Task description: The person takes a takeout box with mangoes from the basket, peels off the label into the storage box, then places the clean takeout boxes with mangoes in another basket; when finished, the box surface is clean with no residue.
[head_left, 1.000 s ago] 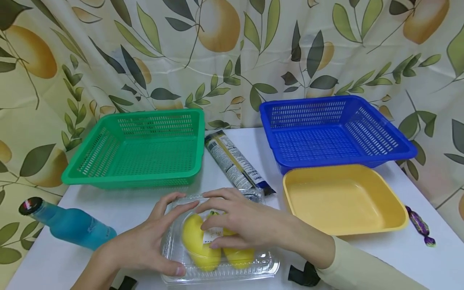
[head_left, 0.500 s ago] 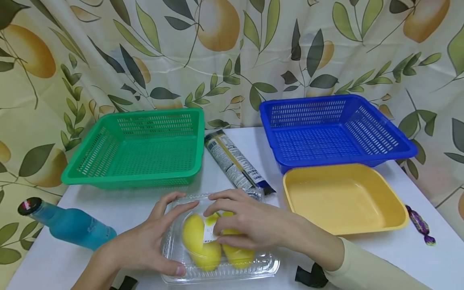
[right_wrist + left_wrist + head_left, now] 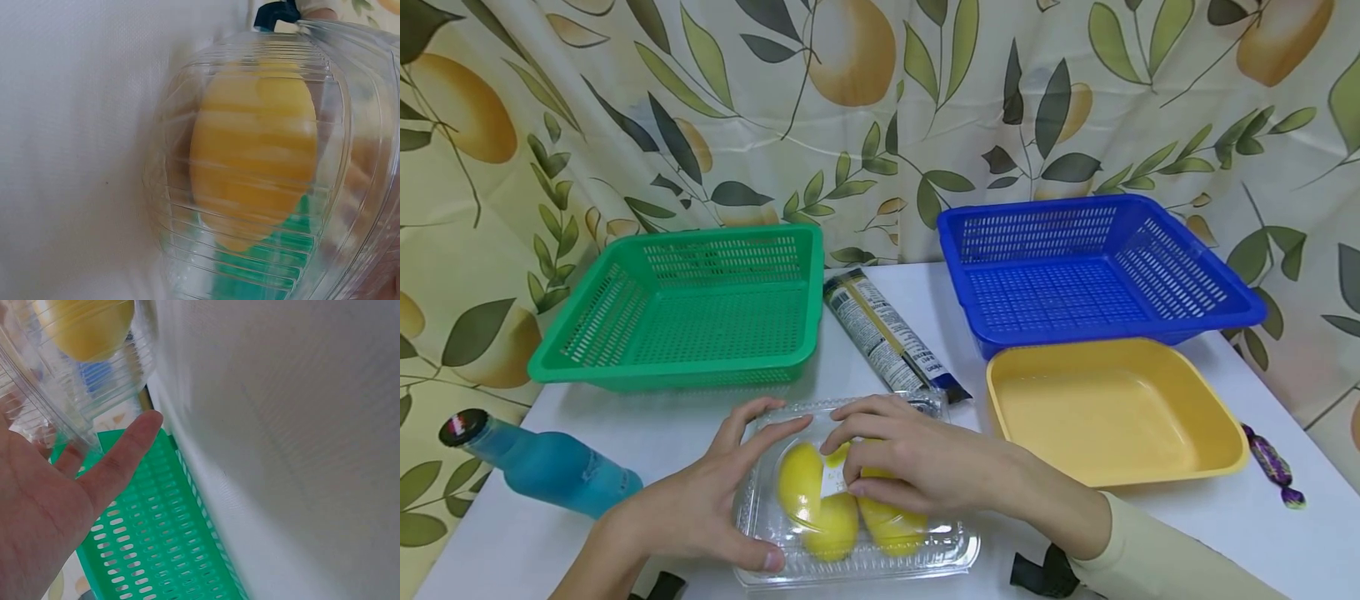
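In the head view, a clear plastic clamshell box (image 3: 936, 554) with several yellow fruits (image 3: 831, 529) inside lies at the table's near middle. My left hand (image 3: 700, 500) holds its left side, with the thumb at the near edge and fingertips on the lid. My right hand (image 3: 917, 458) is over the lid, its fingers curled and pinching the edge of a small white label (image 3: 833, 481). The fingers partly cover the label. Through the ribbed wall, one yellow fruit (image 3: 253, 150) shows in the right wrist view.
Behind stand a green basket (image 3: 730, 321) and a blue basket (image 3: 1037, 287), with a yellow tray (image 3: 1112, 417) in front of the blue one. A dark packet (image 3: 887, 329) lies between the baskets. A blue bottle (image 3: 561, 471) lies left; a purple wrapped candy (image 3: 1270, 462) lies right.
My right hand has shifted slightly right with the label's edge, and more yellow shows above the label. The left hand and the box have stayed in place.
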The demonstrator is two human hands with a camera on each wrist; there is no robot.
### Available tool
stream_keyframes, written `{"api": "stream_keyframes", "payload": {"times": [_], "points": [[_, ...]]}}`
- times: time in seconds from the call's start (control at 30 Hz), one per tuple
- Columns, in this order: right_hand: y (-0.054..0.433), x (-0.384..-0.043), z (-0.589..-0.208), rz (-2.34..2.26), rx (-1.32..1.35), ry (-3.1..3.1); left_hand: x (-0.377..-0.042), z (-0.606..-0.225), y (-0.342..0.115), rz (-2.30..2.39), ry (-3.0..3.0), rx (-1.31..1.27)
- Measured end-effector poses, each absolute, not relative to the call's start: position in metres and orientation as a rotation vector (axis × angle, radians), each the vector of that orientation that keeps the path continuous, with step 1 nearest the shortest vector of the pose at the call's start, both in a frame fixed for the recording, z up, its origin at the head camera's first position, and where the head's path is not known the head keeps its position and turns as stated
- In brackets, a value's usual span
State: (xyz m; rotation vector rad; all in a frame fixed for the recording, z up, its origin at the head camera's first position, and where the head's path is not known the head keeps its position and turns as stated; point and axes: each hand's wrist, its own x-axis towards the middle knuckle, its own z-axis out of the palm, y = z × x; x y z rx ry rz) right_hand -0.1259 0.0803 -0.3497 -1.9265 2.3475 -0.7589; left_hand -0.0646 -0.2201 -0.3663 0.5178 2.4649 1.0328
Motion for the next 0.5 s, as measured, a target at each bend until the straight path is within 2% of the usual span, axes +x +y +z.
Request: {"api": "stream_keyframes", "payload": {"times": [0.5], "points": [[0.079,-0.1259,-0.3516,-0.851,-1.889,2.317,-0.065,-0.3672,-0.2195,1.031,2.469,0.507]]}}
